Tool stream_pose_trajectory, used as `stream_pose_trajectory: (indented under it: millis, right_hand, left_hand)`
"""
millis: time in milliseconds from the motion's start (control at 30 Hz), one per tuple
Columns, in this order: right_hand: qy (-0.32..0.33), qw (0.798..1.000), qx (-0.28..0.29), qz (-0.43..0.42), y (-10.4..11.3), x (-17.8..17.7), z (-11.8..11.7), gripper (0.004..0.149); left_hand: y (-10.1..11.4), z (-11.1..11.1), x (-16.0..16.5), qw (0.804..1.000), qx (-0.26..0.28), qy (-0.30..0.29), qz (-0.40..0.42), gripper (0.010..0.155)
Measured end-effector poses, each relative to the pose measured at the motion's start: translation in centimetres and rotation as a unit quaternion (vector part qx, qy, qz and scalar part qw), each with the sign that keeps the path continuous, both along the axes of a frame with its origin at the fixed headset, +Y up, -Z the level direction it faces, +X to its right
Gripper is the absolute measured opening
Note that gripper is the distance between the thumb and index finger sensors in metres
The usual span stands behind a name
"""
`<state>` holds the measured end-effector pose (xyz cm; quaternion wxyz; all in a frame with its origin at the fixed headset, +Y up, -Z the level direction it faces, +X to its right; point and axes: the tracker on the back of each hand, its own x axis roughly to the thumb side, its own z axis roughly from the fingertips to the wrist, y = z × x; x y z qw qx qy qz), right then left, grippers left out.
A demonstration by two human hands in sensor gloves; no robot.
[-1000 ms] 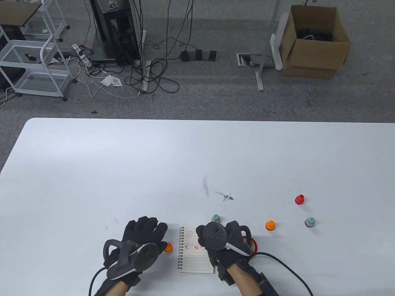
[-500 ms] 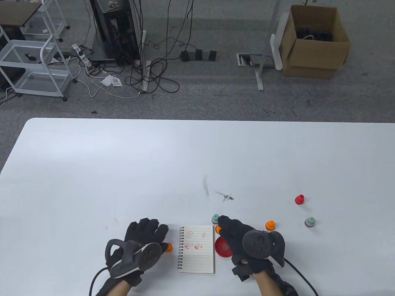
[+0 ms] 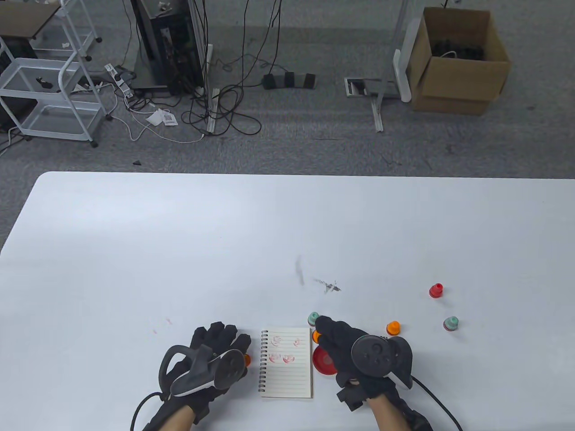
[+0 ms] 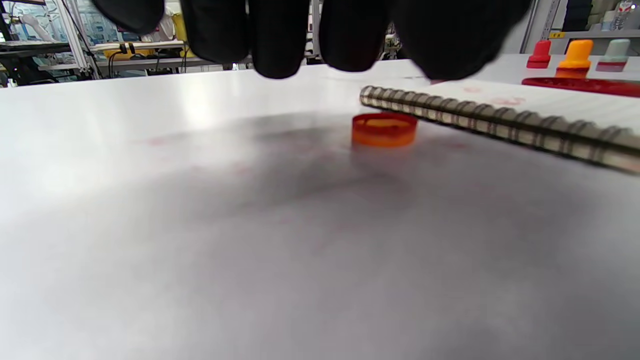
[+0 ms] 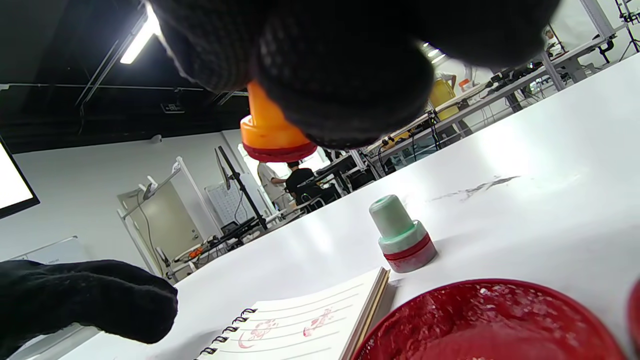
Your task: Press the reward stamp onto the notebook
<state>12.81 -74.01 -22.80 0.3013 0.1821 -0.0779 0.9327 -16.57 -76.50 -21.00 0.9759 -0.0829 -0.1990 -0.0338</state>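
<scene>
— Since half a second ago, what has been moved?

— Little on the right: the right hand is kept above the red ink pad, with the orange stamp pinched in its fingertips. The left hand has been drawn back toward the table's near edge and turned a little. A second ago the right hand was over the notebook.

— How is the stamp held?

— It is gripped by its handle, the red-rimmed face pointed down, clear of both pad and page — this is plain in the right wrist view. The pad lies just right of the notebook.

— And the left hand?

— It is laid beside the notebook's spiral edge, fingers extended close together; nothing is held. A small orange cap is seen on the table between its fingers and the spiral binding.

— What is shown on the page?

— Several reddish prints are seen on the upper lines of the open page.

— What else is found on the table?

— A green stamp is stood just beyond the pad — a second orange stamp, another green stamp and a red stamp are stood further right, well apart.
</scene>
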Motion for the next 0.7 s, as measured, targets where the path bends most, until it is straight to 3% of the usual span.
stream_pose_trajectory:
  millis: [700]
  right_hand:
    - [0.01,1.0,-0.006,0.012,-0.1,-0.2,0.0,0.048]
  left_hand:
    - [-1.4,-0.5,1.3,0.998,-0.04,0.004,-0.038,0.068]
